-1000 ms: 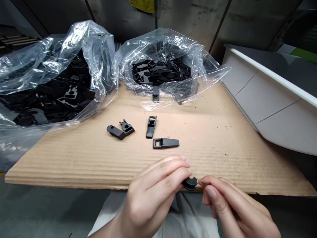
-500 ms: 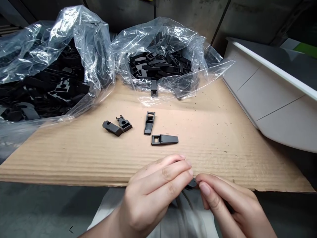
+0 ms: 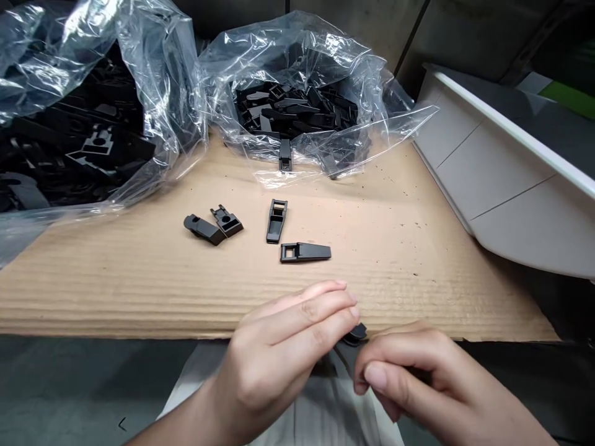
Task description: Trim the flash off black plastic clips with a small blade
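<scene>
My left hand (image 3: 283, 353) is wrapped round a dark part (image 3: 356, 334), whose rounded end shows past the fingertips at the cardboard's front edge. My right hand (image 3: 413, 371) is curled just right of that part, thumb against the bent fingers; what it holds, if anything, is hidden. Beyond the hands, one black tapered clip (image 3: 307, 252) lies sideways on the cardboard and another clip (image 3: 277, 221) points toward me. Left of these, a black angled piece (image 3: 203, 229) touches a black pronged piece (image 3: 227, 220).
A clear plastic bag (image 3: 171, 80) of black parts stands at the left. Another open bag (image 3: 372, 68) holds black clips at the back, with one clip (image 3: 285, 155) at its mouth. A grey bin (image 3: 493, 161) stands on the right of the cardboard (image 3: 139, 279).
My right hand has moved slightly away from the dark part, its fingers more curled. My left hand keeps its grip. The whole view has shifted a little.
</scene>
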Tool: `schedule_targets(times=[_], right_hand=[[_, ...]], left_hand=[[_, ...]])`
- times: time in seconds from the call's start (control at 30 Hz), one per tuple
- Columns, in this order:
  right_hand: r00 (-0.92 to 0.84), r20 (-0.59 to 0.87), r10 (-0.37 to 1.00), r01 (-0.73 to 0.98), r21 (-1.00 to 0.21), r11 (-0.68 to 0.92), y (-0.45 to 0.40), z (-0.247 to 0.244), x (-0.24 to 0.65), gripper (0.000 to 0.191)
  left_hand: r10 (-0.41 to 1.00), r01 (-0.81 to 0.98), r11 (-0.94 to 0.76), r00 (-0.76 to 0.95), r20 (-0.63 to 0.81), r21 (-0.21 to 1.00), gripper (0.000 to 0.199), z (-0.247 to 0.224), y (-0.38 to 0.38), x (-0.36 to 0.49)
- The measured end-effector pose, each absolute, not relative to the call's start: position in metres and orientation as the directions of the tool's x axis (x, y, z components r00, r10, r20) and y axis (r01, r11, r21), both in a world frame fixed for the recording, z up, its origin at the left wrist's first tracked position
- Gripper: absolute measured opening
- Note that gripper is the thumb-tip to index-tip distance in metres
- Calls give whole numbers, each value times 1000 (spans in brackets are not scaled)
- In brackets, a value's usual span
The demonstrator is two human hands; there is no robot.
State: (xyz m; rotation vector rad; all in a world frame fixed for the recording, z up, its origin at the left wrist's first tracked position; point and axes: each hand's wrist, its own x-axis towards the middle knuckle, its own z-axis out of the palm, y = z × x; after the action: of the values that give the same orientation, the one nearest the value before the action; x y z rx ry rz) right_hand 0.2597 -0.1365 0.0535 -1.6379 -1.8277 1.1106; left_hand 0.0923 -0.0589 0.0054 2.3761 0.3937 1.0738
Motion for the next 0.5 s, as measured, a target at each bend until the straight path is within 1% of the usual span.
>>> schedule_targets(times=[0.07,0.13,0.17,0.23,0.27,0.3,0.37,0.43,0.5], right_hand=[[-158,-198,967,586,-807,-70,-140,51,262,26],[-84,-127,988,565,-823,-57,-146,48,263,13],[-60,-82,995,556,-830,-35,-150,45,263,13],[-11,45,999,544,-838,44,-156,40,262,26],[13,124,992,552,-828,97,-158,37,260,29],[47,209,977,577,-804,144,-159,34,258,31],[104,382,918,669,-710,219,-159,29,254,33],[49,463,885,758,-594,268,-156,24,250,33],[20,492,870,806,-523,278,-153,22,247,32]], left_hand=[[436,38,-837,649,623,545,25,5,-58,92],[447,27,-822,651,613,569,25,6,-57,92],[473,29,-799,647,598,600,24,8,-56,92],[554,52,-714,652,517,698,23,14,-55,92],[597,73,-656,659,458,751,21,17,-54,93],[635,97,-597,664,395,796,20,21,-54,93],[675,138,-512,675,298,848,21,26,-53,95],[696,143,-488,659,285,861,21,28,-53,97],[701,124,-499,639,316,858,22,28,-53,99]])
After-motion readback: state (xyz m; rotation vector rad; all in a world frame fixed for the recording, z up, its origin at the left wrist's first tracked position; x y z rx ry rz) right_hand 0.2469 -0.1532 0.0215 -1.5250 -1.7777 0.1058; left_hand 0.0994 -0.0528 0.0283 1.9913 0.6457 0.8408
